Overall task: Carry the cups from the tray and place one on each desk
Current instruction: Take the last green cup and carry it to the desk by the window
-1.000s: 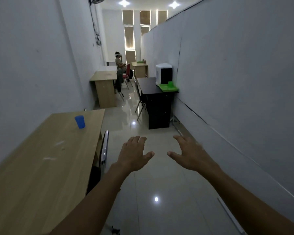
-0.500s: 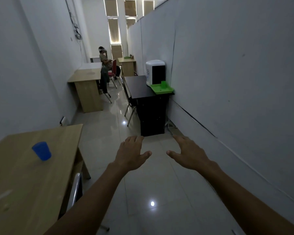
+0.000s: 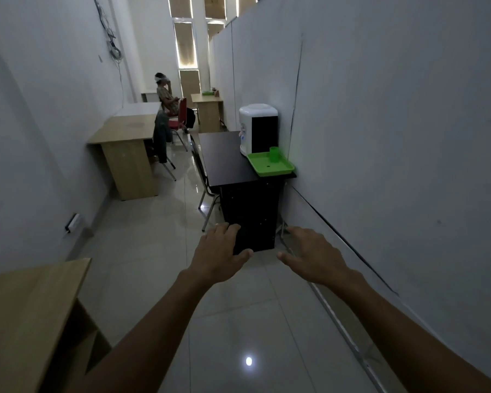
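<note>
A green tray (image 3: 270, 165) lies on the near corner of a black desk (image 3: 224, 160) against the right partition, ahead of me. One green cup (image 3: 273, 154) stands upright at the tray's back. My left hand (image 3: 216, 255) and my right hand (image 3: 313, 253) are stretched out in front of me over the floor, palms down, fingers apart, holding nothing. Both are well short of the black desk. A light wooden desk (image 3: 20, 310) shows its corner at my lower left.
A white water dispenser (image 3: 257, 127) stands behind the tray. Another wooden desk (image 3: 125, 137) is along the left wall, with chairs (image 3: 165, 137) and a seated person (image 3: 166, 95) beyond. A metal chair (image 3: 206, 182) stands beside the black desk. The tiled aisle (image 3: 238, 321) runs between.
I have moved forward down the aisle. The black desk and green tray are closer, and the blue cup on the near wooden desk has slid out of view.
</note>
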